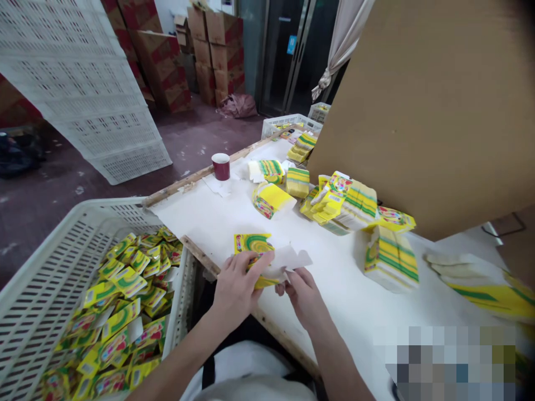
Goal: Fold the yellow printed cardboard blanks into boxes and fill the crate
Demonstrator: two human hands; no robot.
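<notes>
My left hand point(240, 281) is wrapped round a yellow and green printed card packet point(262, 280) near the table's front edge. The fingers of my right hand point(298, 284) pinch the right end of its white flap point(288, 259). Just beyond my left fingers, another yellow and green printed card point(252, 243) lies on the white table point(334, 273). Farther back are a yellow printed stack point(273, 199) and a bundle of striped cards point(353, 203).
At the left, a white plastic basket point(50, 250) holds several small yellow packets point(129, 281). A dark red cup point(221, 167) stands by the table's far left edge. White stacked crates point(100, 89) rise behind the basket. A large brown cardboard sheet point(426, 111) leans at the right.
</notes>
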